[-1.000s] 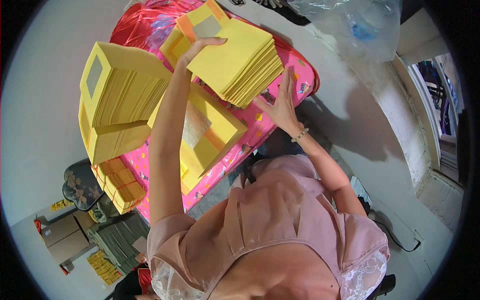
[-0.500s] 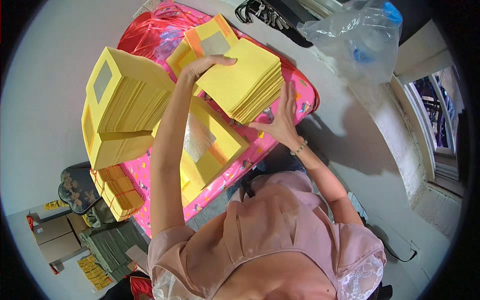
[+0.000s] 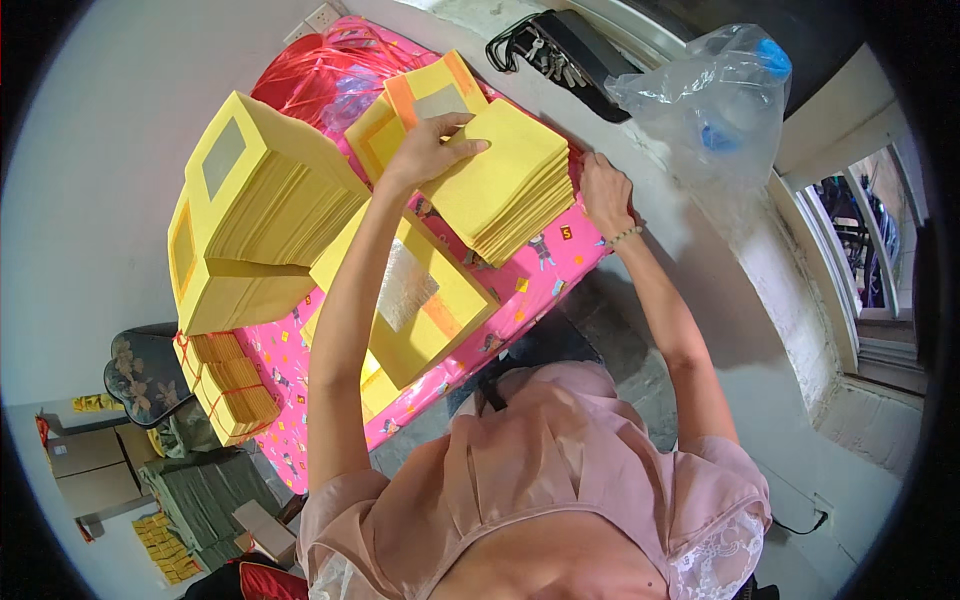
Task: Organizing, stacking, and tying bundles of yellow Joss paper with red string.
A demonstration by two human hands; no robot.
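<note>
A thick stack of yellow paper [image 3: 505,175] stands on the pink patterned table cover. My left hand [image 3: 432,152] grips its far left corner, thumb lying across the top sheet. To the right of the stack, at the table's edge, my right hand [image 3: 606,192] is closed with its fingers curled. Whatever those fingers hold is hidden, though something red shows beside them. Under my left forearm lie yellow paper stacks with a silver foil panel [image 3: 405,288] and orange bands. Another yellow stack [image 3: 437,88] with a silver panel sits behind my left hand.
Tall yellow stacks [image 3: 275,190] rise at the left, beside a bundle tied with red string [image 3: 232,390]. A heap of red plastic twine [image 3: 310,75] lies at the back. On the ledge are a black case with keys [image 3: 560,60] and a clear plastic bag [image 3: 705,95].
My right hand has left the stack's right side and moved out to the table edge, going from spread to closed. My left hand stays on the stack, which appears slightly lower and further right.
</note>
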